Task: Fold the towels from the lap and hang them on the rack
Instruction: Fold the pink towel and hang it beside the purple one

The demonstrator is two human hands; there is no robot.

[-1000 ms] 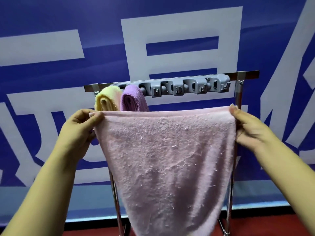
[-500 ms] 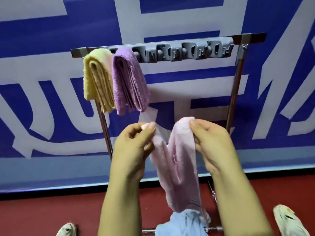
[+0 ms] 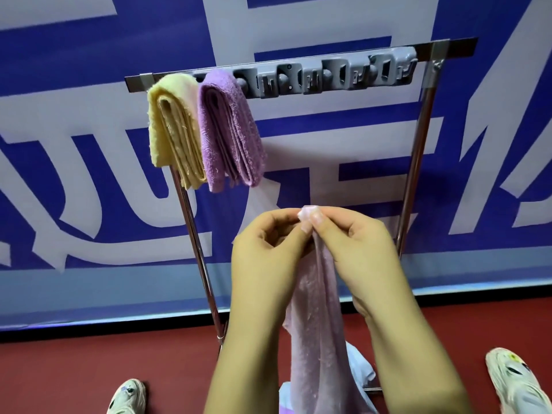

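Pinching the top corners of the pink towel (image 3: 313,309) together, your left hand (image 3: 265,258) and right hand (image 3: 358,252) meet in front of the rack (image 3: 418,150), fingertips curled tightly on the cloth. The towel hangs doubled between your forearms down toward your lap, where a light blue towel (image 3: 358,369) lies. On the rack's top bar, a folded yellow towel (image 3: 173,130) and a folded purple towel (image 3: 230,130) hang side by side, touching, at the left end beside a grey clip strip (image 3: 343,74).
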